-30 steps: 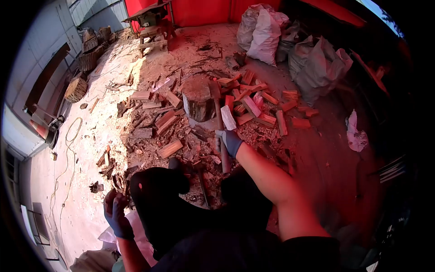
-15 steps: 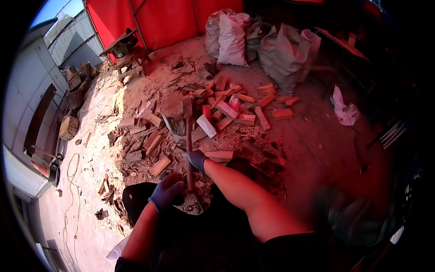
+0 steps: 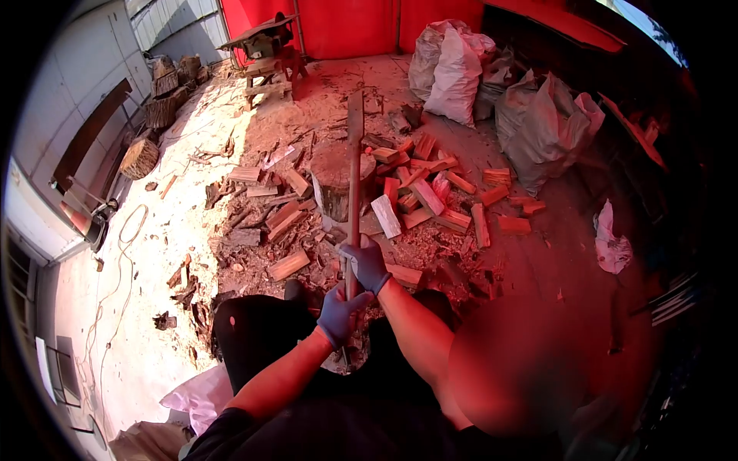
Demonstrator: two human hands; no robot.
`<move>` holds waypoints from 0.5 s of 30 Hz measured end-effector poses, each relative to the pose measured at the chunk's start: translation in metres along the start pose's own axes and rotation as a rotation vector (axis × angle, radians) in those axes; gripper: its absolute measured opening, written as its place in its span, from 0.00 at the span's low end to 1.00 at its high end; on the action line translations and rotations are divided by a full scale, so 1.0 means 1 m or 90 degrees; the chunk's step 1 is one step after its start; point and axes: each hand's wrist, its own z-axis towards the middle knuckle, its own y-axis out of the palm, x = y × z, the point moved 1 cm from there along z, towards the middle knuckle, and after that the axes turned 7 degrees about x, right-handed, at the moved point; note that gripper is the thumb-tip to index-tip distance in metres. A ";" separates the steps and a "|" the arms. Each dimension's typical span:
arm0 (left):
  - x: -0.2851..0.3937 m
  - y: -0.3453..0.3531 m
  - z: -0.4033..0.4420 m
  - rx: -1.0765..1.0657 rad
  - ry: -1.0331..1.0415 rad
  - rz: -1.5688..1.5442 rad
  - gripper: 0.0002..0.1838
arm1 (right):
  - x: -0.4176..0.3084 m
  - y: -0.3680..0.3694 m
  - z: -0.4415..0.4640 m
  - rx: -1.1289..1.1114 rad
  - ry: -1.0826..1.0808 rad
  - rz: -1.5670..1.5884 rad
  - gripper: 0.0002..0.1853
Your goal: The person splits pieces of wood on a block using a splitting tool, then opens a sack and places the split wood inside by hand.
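My left hand (image 3: 338, 313), in a blue-grey glove, is wrapped round the lower handle of a long-handled axe (image 3: 354, 177). Just above it, my gloved right hand (image 3: 367, 263) is closed on the same handle. The axe points away from me, its narrow head at the far end, in front of or over the chopping block (image 3: 343, 175). To the block's right lies a pale split piece (image 3: 386, 216), beside a pile of split firewood (image 3: 425, 194). Bark and chips surround the block.
White sacks (image 3: 453, 73) and a grey sack (image 3: 542, 127) stand at the back right. A machine on a wooden stand (image 3: 265, 58) is at the back, with round logs (image 3: 140, 158) along the left wall. A cord (image 3: 123, 261) lies on the left floor.
My left hand has come from the left side onto the handle, below my right hand. The axe head now appears farther from me. The view has shifted too.
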 end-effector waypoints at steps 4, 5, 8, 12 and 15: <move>0.013 -0.013 0.045 -0.028 0.056 -0.122 0.13 | -0.076 0.025 0.005 -0.143 -0.127 0.037 0.25; 0.018 -0.016 0.062 -0.006 0.084 -0.100 0.16 | -0.085 0.032 0.016 -0.137 -0.197 -0.039 0.21; 0.042 -0.019 0.097 -0.025 0.151 -0.121 0.16 | -0.085 0.040 0.041 0.076 -0.438 -0.185 0.29; 0.069 -0.023 0.138 -0.051 0.162 -0.107 0.22 | -0.063 0.032 0.059 0.228 -0.236 0.089 0.29; 0.070 -0.028 0.165 -0.065 0.091 -0.231 0.24 | -0.054 0.022 0.065 0.258 -0.197 0.048 0.29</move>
